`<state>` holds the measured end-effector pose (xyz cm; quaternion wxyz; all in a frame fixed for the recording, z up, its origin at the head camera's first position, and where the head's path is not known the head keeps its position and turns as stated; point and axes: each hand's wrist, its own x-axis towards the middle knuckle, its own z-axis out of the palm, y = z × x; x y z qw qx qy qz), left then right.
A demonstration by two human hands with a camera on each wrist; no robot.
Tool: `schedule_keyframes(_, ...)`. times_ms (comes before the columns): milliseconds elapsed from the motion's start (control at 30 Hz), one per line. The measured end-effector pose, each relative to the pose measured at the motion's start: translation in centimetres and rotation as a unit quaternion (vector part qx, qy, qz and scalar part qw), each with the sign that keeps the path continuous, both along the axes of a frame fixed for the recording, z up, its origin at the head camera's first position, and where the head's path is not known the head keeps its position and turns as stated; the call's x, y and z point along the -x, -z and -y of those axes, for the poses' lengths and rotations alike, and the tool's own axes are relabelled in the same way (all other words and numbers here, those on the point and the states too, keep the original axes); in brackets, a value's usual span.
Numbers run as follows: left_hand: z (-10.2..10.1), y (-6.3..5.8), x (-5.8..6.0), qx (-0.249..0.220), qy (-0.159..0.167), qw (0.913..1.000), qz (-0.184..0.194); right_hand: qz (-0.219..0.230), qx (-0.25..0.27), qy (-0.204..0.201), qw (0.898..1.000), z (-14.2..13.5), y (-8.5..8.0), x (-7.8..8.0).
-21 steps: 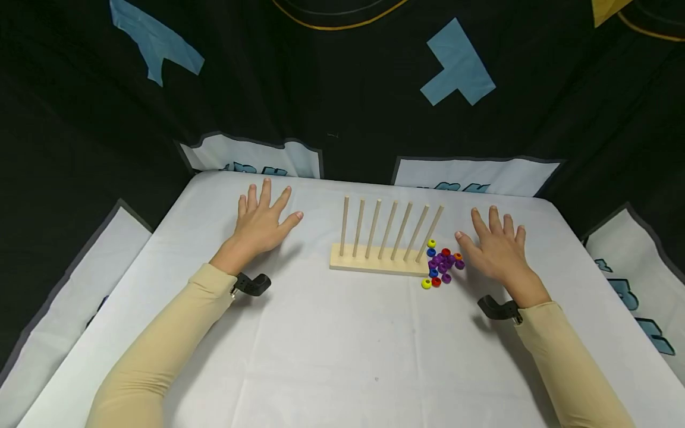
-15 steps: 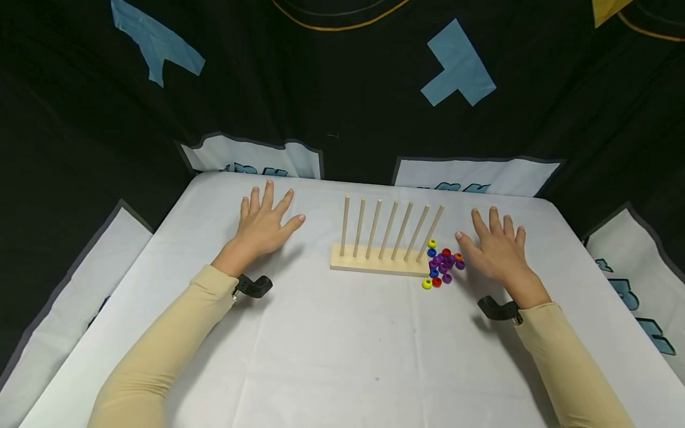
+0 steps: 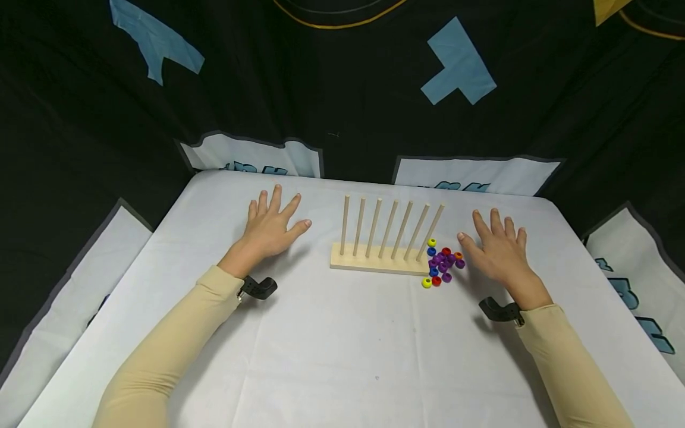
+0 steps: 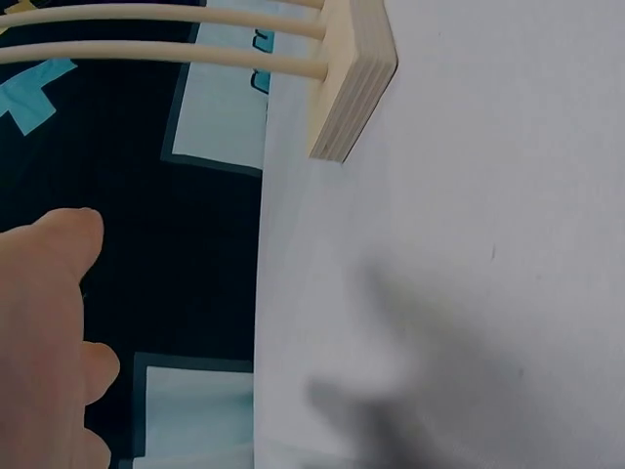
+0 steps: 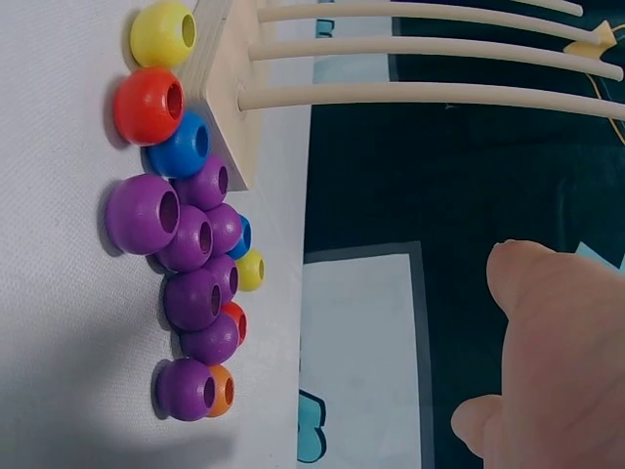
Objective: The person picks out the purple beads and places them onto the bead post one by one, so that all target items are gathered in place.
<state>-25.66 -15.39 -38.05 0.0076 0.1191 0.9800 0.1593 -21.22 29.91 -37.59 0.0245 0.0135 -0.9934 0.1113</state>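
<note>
A pale wooden board with several upright pegs stands on the white table, every peg bare. Against its right end lies a loose cluster of round beads with holes, mostly purple beads, plus red, blue, yellow and orange ones. My left hand hovers left of the board, fingers spread, holding nothing; its shadow falls on the cloth. My right hand is held just right of the beads with its fingers spread too, and nothing in it. In the right wrist view the thumb shows apart from the beads.
The white table reaches back to a black curtain with blue patches. White printed sheets hang behind the far edge. A black wrist mount sits on the left wrist, and another on the right.
My left hand has drifted slightly right and nearer to me, toward the board. My right hand has barely shifted. Board and beads stay as they were.
</note>
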Motion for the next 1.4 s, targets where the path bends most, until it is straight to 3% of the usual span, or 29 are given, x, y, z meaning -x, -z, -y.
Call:
schedule_keyframes(600,-4.6,3.1,-0.8,-0.015,0.085,0.9954,0.04,0.01,0.006,0.001,1.0,-0.4,0.4,-0.3)
schedule_keyframes(867,-6.3,4.1,-0.8,-0.027,0.11,0.9927,0.041,0.015,0.009,0.002,1.0,-0.7,0.6,-0.4)
schedule_keyframes(1167,-6.7,5.1,-0.8,-0.053,0.116,0.9902,0.057,0.02,0.011,0.005,1.0,-1.0,0.9,-0.6)
schedule_keyframes(1400,-6.9,6.1,-0.7,-0.071,0.107,0.9908,0.044,0.021,0.031,0.002,0.999,-1.2,0.7,-0.5)
